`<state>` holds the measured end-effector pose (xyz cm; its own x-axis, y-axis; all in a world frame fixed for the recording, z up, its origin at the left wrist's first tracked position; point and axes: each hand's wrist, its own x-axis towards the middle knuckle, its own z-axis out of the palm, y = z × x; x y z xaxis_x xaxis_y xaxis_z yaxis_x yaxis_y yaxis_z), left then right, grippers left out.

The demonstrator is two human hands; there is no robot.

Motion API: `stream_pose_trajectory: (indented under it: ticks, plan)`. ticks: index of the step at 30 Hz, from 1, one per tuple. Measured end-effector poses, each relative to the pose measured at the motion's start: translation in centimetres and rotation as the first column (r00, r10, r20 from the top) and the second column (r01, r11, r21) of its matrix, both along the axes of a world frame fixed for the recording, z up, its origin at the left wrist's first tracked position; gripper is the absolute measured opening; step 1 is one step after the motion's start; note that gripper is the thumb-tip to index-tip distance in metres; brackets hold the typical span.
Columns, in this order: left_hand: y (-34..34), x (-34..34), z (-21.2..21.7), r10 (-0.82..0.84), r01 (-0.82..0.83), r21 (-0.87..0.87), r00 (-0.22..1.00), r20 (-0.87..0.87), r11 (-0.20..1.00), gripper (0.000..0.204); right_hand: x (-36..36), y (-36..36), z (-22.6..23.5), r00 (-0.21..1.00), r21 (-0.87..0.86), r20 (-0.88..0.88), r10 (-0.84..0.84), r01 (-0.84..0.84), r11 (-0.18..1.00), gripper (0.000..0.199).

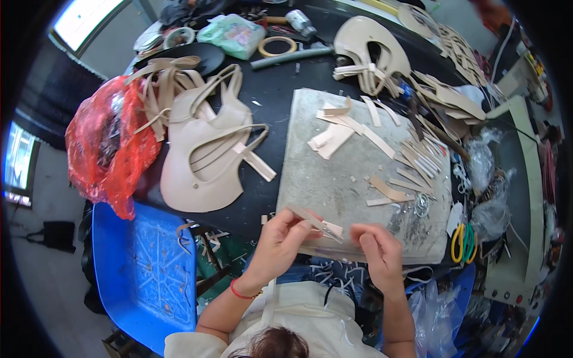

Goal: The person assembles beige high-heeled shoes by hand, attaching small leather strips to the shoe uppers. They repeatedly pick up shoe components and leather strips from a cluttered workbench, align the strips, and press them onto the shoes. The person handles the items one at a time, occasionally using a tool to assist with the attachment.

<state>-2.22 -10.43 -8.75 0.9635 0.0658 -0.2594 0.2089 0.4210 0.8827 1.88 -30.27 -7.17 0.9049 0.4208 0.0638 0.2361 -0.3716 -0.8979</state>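
Observation:
Over the near edge of the grey cutting slab point(331, 185), my left hand point(282, 237) pinches a narrow beige strip point(310, 218) that looks like leather. A thin, dark-edged end of it points right. My right hand point(381, 250) is a little way from that end, its fingers curled in. Whatever it may hold is too small or hidden to make out. Beige offcuts point(334, 131) and several thin strips point(418, 164) lie farther back on the slab. A small loop of pale cord point(422, 206) rests at its right side.
Beige leather pieces with curved openings point(206, 170) are stacked at left, beside a red plastic bag point(110, 149). A blue bin point(146, 262) stands below. Scissors with yellow and green handles point(464, 243) hang at the right. A roll of tape point(277, 46) and a grey rod point(292, 58) lie at the back.

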Motion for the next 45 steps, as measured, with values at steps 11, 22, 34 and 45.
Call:
stream_pose_trajectory:
  ticks: [11,22,34,45]
  plan:
    - [12.3,7.3,0.1,0.142,-0.202,0.972,0.966,0.218,-0.121,0.026,1.0,3.8,1.2,0.995,0.065,-0.070,-0.075,0.080,0.995,0.021]
    - [11.2,2.8,8.7,-0.097,-0.410,0.896,0.898,0.429,0.174,0.030,2.4,2.8,0.8,0.865,0.236,-0.501,-0.001,0.137,0.962,0.021]
    - [6.2,-1.9,3.1,0.086,-0.023,0.517,0.992,-0.097,0.855,0.052,0.5,7.5,1.3,0.838,0.352,-0.498,0.223,-0.040,0.935,0.017]
    - [5.9,-4.1,0.5,0.097,-0.097,0.007,0.988,-0.116,0.995,0.039,1.5,9.6,0.5,0.924,0.222,-0.284,0.255,-0.195,0.955,0.016]
